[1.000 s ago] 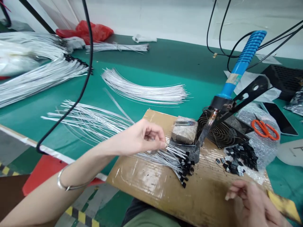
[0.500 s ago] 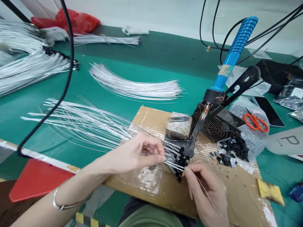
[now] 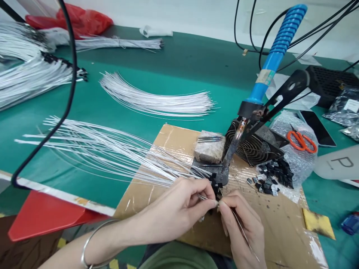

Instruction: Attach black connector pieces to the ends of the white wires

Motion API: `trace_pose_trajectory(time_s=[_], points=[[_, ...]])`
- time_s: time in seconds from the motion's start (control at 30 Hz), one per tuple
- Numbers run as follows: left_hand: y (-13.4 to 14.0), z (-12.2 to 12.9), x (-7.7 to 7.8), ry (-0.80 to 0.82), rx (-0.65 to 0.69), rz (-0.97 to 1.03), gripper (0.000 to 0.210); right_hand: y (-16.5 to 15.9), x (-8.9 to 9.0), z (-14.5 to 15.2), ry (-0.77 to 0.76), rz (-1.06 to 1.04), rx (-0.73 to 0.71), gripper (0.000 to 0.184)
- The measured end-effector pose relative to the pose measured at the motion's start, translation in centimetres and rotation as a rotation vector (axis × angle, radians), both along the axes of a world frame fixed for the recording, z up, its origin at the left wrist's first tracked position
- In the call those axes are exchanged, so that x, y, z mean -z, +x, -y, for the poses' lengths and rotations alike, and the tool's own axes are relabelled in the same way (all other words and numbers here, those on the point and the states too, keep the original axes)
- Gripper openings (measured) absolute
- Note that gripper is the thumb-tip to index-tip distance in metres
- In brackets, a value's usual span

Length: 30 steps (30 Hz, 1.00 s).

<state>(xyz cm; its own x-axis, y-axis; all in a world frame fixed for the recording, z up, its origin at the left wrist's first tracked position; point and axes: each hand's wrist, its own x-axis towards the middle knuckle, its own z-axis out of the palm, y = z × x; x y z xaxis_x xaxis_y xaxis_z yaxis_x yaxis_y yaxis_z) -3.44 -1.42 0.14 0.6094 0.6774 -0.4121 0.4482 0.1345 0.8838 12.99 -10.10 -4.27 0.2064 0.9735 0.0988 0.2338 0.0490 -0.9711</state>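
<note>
My left hand (image 3: 187,209) is closed in a pinch on thin silvery wires over the brown cardboard (image 3: 140,198). Its fingertips almost touch those of my right hand (image 3: 244,228), which pinches a thin wire (image 3: 248,243) that trails down across the palm. The exact point where the wires meet is hidden by the fingers. Just behind the hands lies a bundle of white cables (image 3: 134,160) with black ends (image 3: 215,181). Above these, a blue-handled soldering iron (image 3: 280,48) leans in a black stand, its tip down at a dark metal plate (image 3: 224,175).
A pale block (image 3: 209,151) carries several thin rods. Right of the iron are a round fan grille (image 3: 254,149), loose black connectors (image 3: 280,173), orange scissors (image 3: 301,142) and a yellow sponge (image 3: 319,224). More white cables (image 3: 157,99) lie behind; a black cord (image 3: 73,67) hangs at left.
My left hand has moved right along the wires, closing the gap to my right hand. The right hand keeps its pinch. The whole view has shifted slightly.
</note>
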Motion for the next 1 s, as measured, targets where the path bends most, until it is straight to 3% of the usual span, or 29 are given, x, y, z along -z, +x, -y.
trace_pose_trajectory(time_s=[0.1, 0.2, 0.33, 0.4, 0.6, 0.83, 1.0], points=[[0.6, -0.3, 0.0, -0.129, -0.091, 0.094, 0.023, 0.2, 0.6, 0.2, -0.008, -0.094, 0.101, 0.035], [0.9, -0.6, -0.2, -0.162, -0.171, 0.139, 0.022, 0.9, 1.4, 0.2, 0.006, -0.333, 0.203, 0.032], [1.0, -0.7, -0.3, -0.147, -0.21, 0.143, 0.023, 1.6, 2.1, 0.2, -0.002, -0.638, 0.105, 0.054], [1.0, -0.7, -0.2, -0.15, -0.222, 0.146, 0.023, 1.4, 2.1, 0.1, -0.012, -0.648, 0.094, 0.055], [1.2, -0.6, -0.2, -0.134, -0.211, 0.155, 0.024, -0.7, 1.6, -0.4, 0.007, -0.496, 0.173, 0.016], [1.2, -0.3, 0.0, -0.112, -0.215, 0.138, 0.027, -1.3, 1.0, -0.2, -0.122, -0.622, 0.238, 0.012], [1.2, -0.1, 0.4, -0.049, -0.214, 0.12, 0.027, -1.1, 1.6, -0.4, -0.084, -0.626, 0.166, 0.009]])
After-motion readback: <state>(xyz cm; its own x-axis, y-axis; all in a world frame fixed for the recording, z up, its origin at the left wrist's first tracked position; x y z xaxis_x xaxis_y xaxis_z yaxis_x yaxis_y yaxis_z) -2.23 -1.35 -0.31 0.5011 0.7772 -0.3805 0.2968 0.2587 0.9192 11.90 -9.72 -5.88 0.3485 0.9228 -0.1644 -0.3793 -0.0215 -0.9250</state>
